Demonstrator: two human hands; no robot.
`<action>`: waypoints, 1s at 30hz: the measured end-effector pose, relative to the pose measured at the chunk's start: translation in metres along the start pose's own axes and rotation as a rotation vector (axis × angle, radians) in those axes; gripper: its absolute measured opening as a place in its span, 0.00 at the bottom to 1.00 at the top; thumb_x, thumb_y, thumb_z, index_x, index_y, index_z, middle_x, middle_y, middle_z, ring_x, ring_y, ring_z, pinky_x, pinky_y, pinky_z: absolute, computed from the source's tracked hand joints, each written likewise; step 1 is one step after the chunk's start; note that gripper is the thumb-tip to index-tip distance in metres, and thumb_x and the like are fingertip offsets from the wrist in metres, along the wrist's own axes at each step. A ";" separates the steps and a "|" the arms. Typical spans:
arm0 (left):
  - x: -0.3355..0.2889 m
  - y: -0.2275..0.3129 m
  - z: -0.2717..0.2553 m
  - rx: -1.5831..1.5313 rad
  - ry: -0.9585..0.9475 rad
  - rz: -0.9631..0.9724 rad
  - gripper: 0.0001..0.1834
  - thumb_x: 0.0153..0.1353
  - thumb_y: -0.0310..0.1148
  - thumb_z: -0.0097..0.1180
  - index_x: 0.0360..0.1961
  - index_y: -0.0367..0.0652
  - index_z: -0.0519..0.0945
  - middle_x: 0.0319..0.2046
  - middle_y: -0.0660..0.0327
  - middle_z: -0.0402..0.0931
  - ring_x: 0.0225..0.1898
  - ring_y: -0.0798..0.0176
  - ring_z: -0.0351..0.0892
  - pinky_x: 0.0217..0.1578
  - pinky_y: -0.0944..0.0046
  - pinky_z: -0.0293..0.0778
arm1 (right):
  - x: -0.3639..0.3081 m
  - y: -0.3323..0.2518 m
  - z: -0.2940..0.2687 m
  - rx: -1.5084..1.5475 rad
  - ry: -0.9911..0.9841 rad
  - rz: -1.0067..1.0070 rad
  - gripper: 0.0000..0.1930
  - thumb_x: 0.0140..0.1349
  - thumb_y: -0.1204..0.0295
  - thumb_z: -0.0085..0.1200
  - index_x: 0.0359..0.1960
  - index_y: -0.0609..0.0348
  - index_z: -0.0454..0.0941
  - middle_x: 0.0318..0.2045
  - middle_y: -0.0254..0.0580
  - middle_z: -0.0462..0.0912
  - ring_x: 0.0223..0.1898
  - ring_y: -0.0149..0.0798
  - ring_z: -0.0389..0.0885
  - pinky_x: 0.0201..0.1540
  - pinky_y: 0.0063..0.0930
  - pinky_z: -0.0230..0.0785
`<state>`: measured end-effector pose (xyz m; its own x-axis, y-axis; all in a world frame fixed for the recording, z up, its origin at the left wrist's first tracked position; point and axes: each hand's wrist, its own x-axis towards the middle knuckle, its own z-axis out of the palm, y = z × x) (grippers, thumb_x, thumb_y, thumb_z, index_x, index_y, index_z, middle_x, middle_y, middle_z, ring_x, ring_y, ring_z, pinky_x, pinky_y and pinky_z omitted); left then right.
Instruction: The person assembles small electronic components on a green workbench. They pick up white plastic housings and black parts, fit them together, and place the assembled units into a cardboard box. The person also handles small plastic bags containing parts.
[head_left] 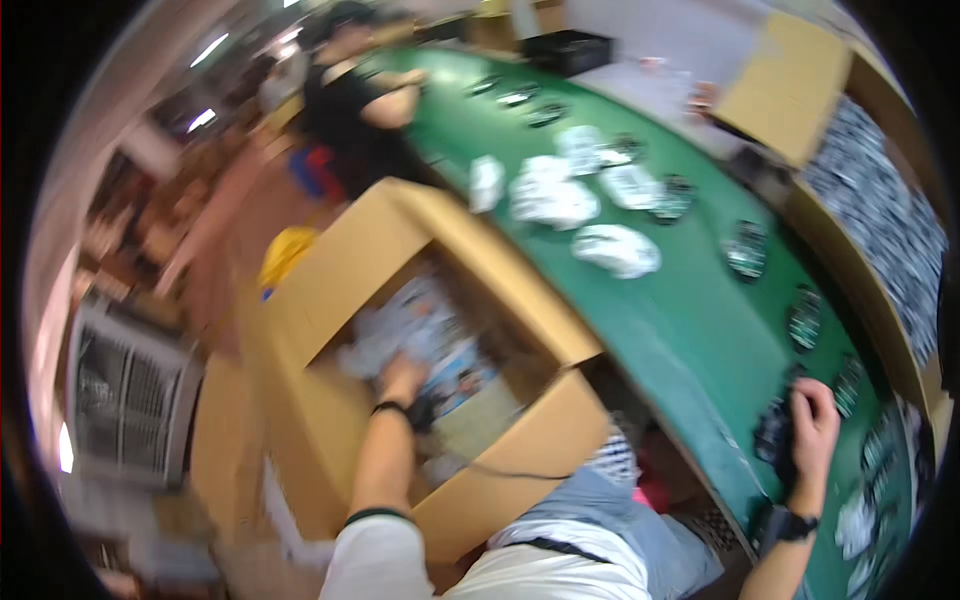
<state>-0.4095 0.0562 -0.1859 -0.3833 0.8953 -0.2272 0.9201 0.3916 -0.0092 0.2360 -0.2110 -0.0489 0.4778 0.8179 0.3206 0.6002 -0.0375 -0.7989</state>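
Observation:
My left hand reaches down into an open cardboard box on the left. It is among crumpled clear plastic bags, beside a printed blue-and-white packet. Blur and plastic hide its fingertips, so a grip cannot be made out. Over the right part of the green table, my right hand has its fingers curled closed. Right against its left side is a small dark object, too blurred to name. Small dark oval parts with a metallic shine, such as this part, lie in a line near it.
White plastic-wrapped bundles lie mid-table. A large carton full of small grey-blue pieces stands along the far right edge. A person in black is at the table's far end. A grey louvred unit stands at left.

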 end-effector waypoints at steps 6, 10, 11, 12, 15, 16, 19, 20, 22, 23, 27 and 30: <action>0.014 0.041 0.042 -0.239 -0.085 0.265 0.28 0.63 0.43 0.58 0.59 0.37 0.78 0.60 0.43 0.76 0.61 0.42 0.75 0.62 0.47 0.72 | 0.015 -0.018 0.004 -0.170 -0.014 -0.101 0.09 0.58 0.67 0.64 0.39 0.55 0.87 0.38 0.45 0.87 0.43 0.47 0.85 0.48 0.39 0.78; -0.004 0.153 -0.008 -0.391 -0.085 0.452 0.27 0.63 0.41 0.58 0.60 0.36 0.77 0.59 0.45 0.76 0.60 0.44 0.76 0.60 0.49 0.73 | 0.000 -0.008 0.009 -0.113 0.158 -0.175 0.10 0.55 0.64 0.64 0.33 0.56 0.84 0.34 0.46 0.85 0.40 0.53 0.83 0.45 0.44 0.77; -0.013 0.169 -0.025 -0.423 -0.078 0.488 0.27 0.63 0.41 0.59 0.60 0.35 0.77 0.58 0.45 0.76 0.59 0.44 0.76 0.60 0.49 0.73 | -0.002 -0.010 0.012 -0.089 0.153 -0.146 0.10 0.55 0.63 0.64 0.32 0.55 0.84 0.35 0.46 0.84 0.41 0.52 0.83 0.47 0.45 0.76; -0.026 0.183 -0.040 -0.457 -0.080 0.523 0.27 0.64 0.40 0.59 0.60 0.35 0.76 0.58 0.45 0.76 0.59 0.45 0.77 0.60 0.49 0.73 | -0.006 -0.015 0.009 -0.057 0.120 -0.115 0.10 0.56 0.63 0.63 0.34 0.55 0.84 0.36 0.45 0.83 0.44 0.52 0.81 0.50 0.45 0.74; -0.050 0.210 -0.081 -0.564 -0.120 0.614 0.27 0.64 0.39 0.59 0.61 0.34 0.75 0.57 0.47 0.76 0.58 0.46 0.77 0.59 0.51 0.74 | -0.014 -0.021 0.000 -0.059 0.139 -0.092 0.12 0.58 0.62 0.63 0.37 0.55 0.83 0.40 0.45 0.82 0.48 0.52 0.80 0.54 0.45 0.71; -0.057 0.213 -0.097 -0.617 -0.128 0.629 0.27 0.64 0.38 0.59 0.61 0.34 0.75 0.57 0.47 0.77 0.57 0.47 0.77 0.58 0.51 0.74 | -0.015 -0.023 -0.002 -0.056 0.140 -0.100 0.12 0.58 0.62 0.63 0.38 0.55 0.83 0.40 0.45 0.82 0.48 0.52 0.79 0.54 0.45 0.71; -0.076 0.211 -0.140 -0.791 -0.198 0.675 0.27 0.64 0.37 0.60 0.61 0.33 0.74 0.56 0.48 0.77 0.56 0.48 0.78 0.57 0.52 0.75 | -0.015 -0.022 0.000 -0.084 0.111 -0.132 0.13 0.58 0.61 0.63 0.40 0.56 0.82 0.42 0.45 0.82 0.50 0.51 0.78 0.55 0.45 0.70; -0.082 0.209 -0.153 -0.848 -0.219 0.689 0.27 0.65 0.37 0.60 0.61 0.32 0.74 0.55 0.49 0.77 0.56 0.49 0.78 0.57 0.52 0.75 | -0.016 -0.022 0.001 -0.097 0.106 -0.141 0.14 0.59 0.61 0.63 0.40 0.56 0.82 0.43 0.45 0.82 0.50 0.51 0.78 0.56 0.45 0.70; -0.098 0.197 -0.181 -0.977 -0.273 0.716 0.27 0.65 0.36 0.60 0.62 0.32 0.73 0.54 0.49 0.77 0.55 0.49 0.79 0.56 0.53 0.76 | -0.013 -0.023 0.007 -0.121 0.076 -0.153 0.15 0.58 0.60 0.63 0.42 0.56 0.82 0.44 0.44 0.81 0.51 0.51 0.78 0.56 0.45 0.70; -0.105 0.190 -0.195 -1.036 -0.308 0.733 0.27 0.65 0.35 0.60 0.62 0.31 0.73 0.54 0.50 0.77 0.54 0.50 0.79 0.56 0.53 0.76 | -0.012 -0.023 0.009 -0.117 0.069 -0.158 0.15 0.58 0.60 0.63 0.42 0.56 0.82 0.45 0.44 0.81 0.51 0.51 0.78 0.56 0.45 0.70; -0.140 0.159 -0.239 -1.266 -0.499 0.861 0.27 0.65 0.33 0.61 0.62 0.30 0.72 0.53 0.51 0.78 0.53 0.52 0.80 0.54 0.55 0.77 | -0.011 -0.025 0.006 -0.103 0.040 -0.142 0.17 0.58 0.59 0.64 0.43 0.57 0.82 0.47 0.46 0.81 0.54 0.52 0.77 0.60 0.45 0.68; -0.164 0.135 -0.261 -1.372 -0.733 1.028 0.28 0.66 0.32 0.61 0.63 0.29 0.71 0.52 0.53 0.78 0.51 0.53 0.80 0.53 0.56 0.78 | -0.014 -0.029 -0.003 -0.233 0.152 -0.267 0.18 0.58 0.58 0.64 0.44 0.57 0.82 0.51 0.49 0.80 0.57 0.53 0.75 0.63 0.47 0.65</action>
<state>-0.2434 0.0173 0.1044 0.6603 0.7498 0.0420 -0.1033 0.0353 0.9940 0.2139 -0.2228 -0.0290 0.3642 0.7228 0.5873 0.8375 0.0216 -0.5460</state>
